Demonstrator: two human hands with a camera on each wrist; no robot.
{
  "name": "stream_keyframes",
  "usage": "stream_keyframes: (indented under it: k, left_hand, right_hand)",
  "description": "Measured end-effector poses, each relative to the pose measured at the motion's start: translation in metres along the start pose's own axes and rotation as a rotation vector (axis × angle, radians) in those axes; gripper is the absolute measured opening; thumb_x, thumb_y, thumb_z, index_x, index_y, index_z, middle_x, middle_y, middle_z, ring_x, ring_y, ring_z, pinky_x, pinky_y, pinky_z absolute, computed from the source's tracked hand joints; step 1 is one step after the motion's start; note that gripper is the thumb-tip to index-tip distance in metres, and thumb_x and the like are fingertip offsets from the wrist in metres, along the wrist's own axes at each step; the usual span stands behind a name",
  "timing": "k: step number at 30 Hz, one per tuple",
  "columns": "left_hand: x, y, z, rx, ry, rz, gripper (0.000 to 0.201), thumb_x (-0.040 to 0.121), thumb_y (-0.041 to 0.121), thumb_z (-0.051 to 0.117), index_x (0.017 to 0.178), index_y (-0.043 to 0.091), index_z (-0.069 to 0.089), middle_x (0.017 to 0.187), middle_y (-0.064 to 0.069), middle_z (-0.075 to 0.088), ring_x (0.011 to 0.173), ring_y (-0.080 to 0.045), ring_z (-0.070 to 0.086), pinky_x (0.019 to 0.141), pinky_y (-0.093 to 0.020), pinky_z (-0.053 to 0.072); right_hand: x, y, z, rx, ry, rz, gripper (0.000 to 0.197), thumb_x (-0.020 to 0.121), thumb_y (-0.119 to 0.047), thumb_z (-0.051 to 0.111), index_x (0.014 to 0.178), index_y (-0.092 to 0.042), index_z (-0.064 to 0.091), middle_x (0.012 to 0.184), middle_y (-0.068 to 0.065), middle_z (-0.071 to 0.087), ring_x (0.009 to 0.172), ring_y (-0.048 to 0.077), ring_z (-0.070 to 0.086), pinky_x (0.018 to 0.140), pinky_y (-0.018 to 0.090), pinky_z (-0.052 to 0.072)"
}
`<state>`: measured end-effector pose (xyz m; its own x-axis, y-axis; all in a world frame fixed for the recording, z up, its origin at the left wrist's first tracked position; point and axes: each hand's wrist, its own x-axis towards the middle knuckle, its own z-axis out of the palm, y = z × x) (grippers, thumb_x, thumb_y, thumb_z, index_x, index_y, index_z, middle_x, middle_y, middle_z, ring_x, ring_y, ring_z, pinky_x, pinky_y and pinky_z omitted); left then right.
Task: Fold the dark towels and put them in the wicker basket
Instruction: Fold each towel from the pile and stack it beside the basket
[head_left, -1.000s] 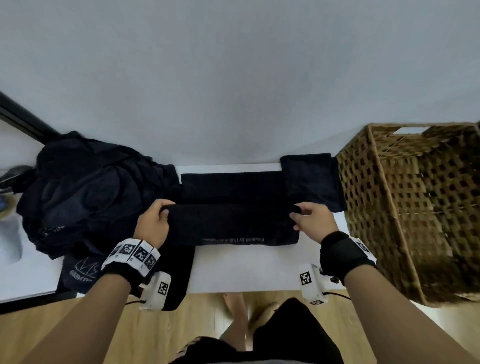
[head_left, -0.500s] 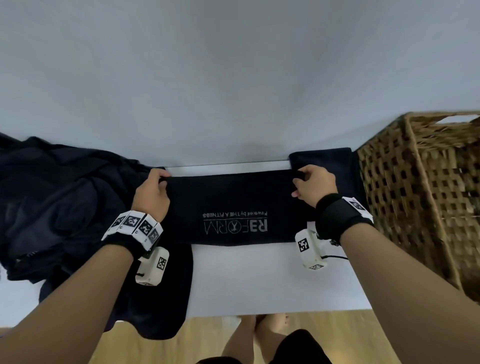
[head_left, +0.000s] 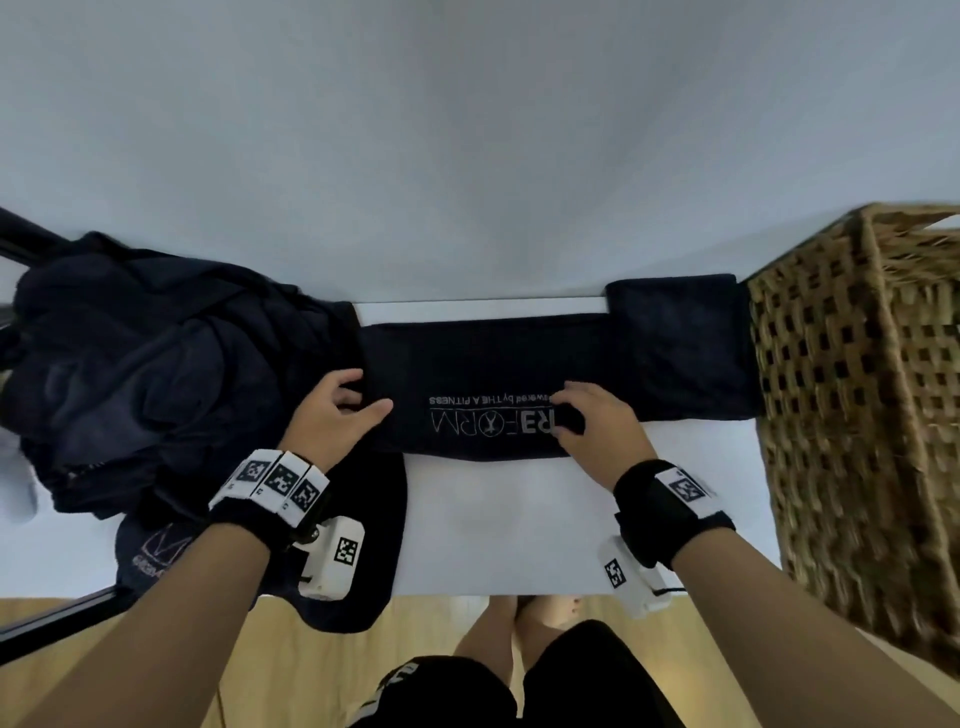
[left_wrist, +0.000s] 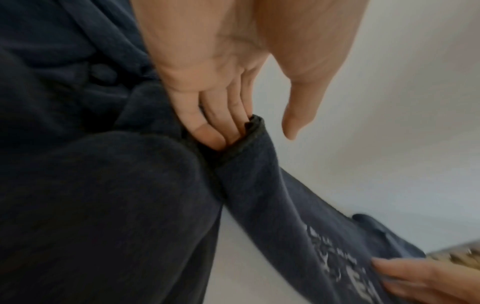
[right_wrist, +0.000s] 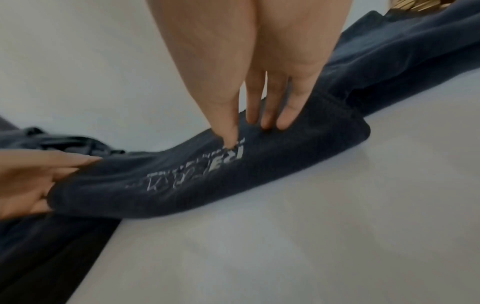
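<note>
A dark towel with a white logo lies folded lengthwise on the white table. My left hand holds its left end, fingers tucked under the hem and thumb over the top. My right hand sits on the right part of the logo, pinching the cloth between thumb and fingers. The wicker basket stands at the table's right end. A second folded dark towel lies against the basket's left wall.
A heap of unfolded dark towels fills the table's left end. One dark towel from it hangs over the front edge under my left wrist. A wall runs close behind the table.
Both hands carried the towel's near edge over to the far edge, turning the logo face up. The right hand then moved left onto the logo, and the left hand took the left end.
</note>
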<state>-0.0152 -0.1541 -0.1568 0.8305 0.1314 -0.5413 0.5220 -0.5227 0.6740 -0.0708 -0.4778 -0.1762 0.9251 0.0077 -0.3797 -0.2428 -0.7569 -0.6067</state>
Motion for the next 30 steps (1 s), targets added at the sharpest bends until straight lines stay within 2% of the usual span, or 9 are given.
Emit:
stream_keyframes:
  k: [2, 4, 7, 10, 13, 16, 21, 25, 30]
  left_hand:
    - [-0.010, -0.007, 0.002, 0.124, -0.085, -0.047, 0.051, 0.076, 0.033, 0.080, 0.121, 0.021, 0.059, 0.107, 0.002, 0.067, 0.097, -0.016, 0.066, 0.092, -0.037, 0.054]
    - [-0.017, -0.008, 0.004, 0.216, -0.109, -0.048, 0.029, 0.079, 0.032, 0.077, 0.103, 0.019, 0.066, 0.098, 0.001, 0.071, 0.092, -0.016, 0.067, 0.089, -0.037, 0.054]
    - [-0.020, -0.003, 0.007, 0.309, 0.007, -0.009, 0.021, 0.087, 0.033, 0.068, 0.084, 0.013, 0.064, 0.083, 0.000, 0.067, 0.082, -0.021, 0.064, 0.068, -0.027, 0.049]
    - [-0.022, 0.002, 0.012, 0.341, 0.137, -0.025, 0.025, 0.090, 0.032, 0.064, 0.110, 0.016, 0.062, 0.093, 0.007, 0.058, 0.085, -0.012, 0.054, 0.066, -0.021, 0.038]
    - [-0.025, -0.002, 0.013, 0.395, 0.087, -0.038, 0.037, 0.088, 0.027, 0.068, 0.121, 0.016, 0.055, 0.094, 0.006, 0.058, 0.076, -0.009, 0.053, 0.060, -0.017, 0.037]
    - [-0.031, -0.008, 0.011, 0.490, 0.044, -0.052, 0.039, 0.086, 0.029, 0.071, 0.117, 0.014, 0.053, 0.089, 0.003, 0.059, 0.074, -0.011, 0.055, 0.065, -0.022, 0.041]
    - [-0.044, -0.010, 0.010, 0.622, -0.058, -0.148, 0.040, 0.082, 0.054, 0.066, 0.095, 0.017, 0.060, 0.082, 0.004, 0.062, 0.069, -0.010, 0.055, 0.053, -0.020, 0.037]
    - [-0.041, 0.001, 0.020, 0.549, -0.033, -0.128, 0.039, 0.080, 0.046, 0.073, 0.087, 0.007, 0.069, 0.081, -0.003, 0.068, 0.067, -0.012, 0.057, 0.053, -0.019, 0.039]
    - [-0.048, 0.001, 0.022, 0.473, -0.085, -0.190, 0.022, 0.077, 0.031, 0.073, 0.085, 0.011, 0.069, 0.080, -0.002, 0.067, 0.068, -0.012, 0.058, 0.053, -0.020, 0.042]
  right_hand:
    - [-0.003, 0.001, 0.009, -0.077, -0.095, 0.026, 0.051, 0.087, -0.020, 0.072, 0.136, -0.019, 0.056, 0.154, 0.001, 0.038, 0.139, 0.021, 0.035, 0.114, 0.030, 0.028]
    - [-0.003, 0.000, 0.013, -0.112, -0.102, 0.034, 0.058, 0.088, -0.022, 0.071, 0.141, -0.020, 0.050, 0.157, 0.000, 0.032, 0.142, 0.022, 0.029, 0.115, 0.032, 0.027]
    - [-0.002, -0.002, 0.014, -0.160, -0.101, 0.043, 0.059, 0.088, -0.023, 0.070, 0.142, -0.021, 0.048, 0.157, -0.001, 0.029, 0.141, 0.023, 0.027, 0.114, 0.036, 0.031]
    - [-0.002, -0.004, 0.012, -0.198, -0.100, 0.058, 0.057, 0.087, -0.023, 0.070, 0.140, -0.023, 0.048, 0.154, -0.001, 0.031, 0.136, 0.024, 0.031, 0.109, 0.041, 0.039]
    - [-0.006, -0.006, 0.010, -0.217, -0.102, 0.073, 0.055, 0.083, -0.021, 0.072, 0.134, -0.025, 0.051, 0.145, -0.002, 0.035, 0.128, 0.022, 0.035, 0.099, 0.040, 0.046]
    - [-0.019, -0.003, 0.010, -0.234, -0.165, 0.075, 0.054, 0.082, -0.021, 0.073, 0.132, -0.026, 0.052, 0.137, -0.001, 0.037, 0.123, 0.021, 0.037, 0.095, 0.035, 0.049]
    - [-0.032, 0.001, 0.010, -0.151, -0.185, 0.104, 0.049, 0.088, -0.028, 0.069, 0.134, -0.027, 0.051, 0.129, 0.002, 0.042, 0.117, 0.021, 0.045, 0.094, 0.034, 0.049]
    - [-0.032, 0.001, 0.011, -0.199, -0.125, 0.129, 0.071, 0.088, -0.030, 0.068, 0.149, -0.037, 0.032, 0.128, 0.001, 0.035, 0.115, 0.019, 0.039, 0.088, 0.035, 0.052]
    - [-0.042, 0.003, 0.018, -0.181, -0.255, 0.127, 0.070, 0.087, -0.028, 0.070, 0.147, -0.037, 0.035, 0.127, 0.003, 0.035, 0.113, 0.021, 0.044, 0.094, 0.033, 0.049]
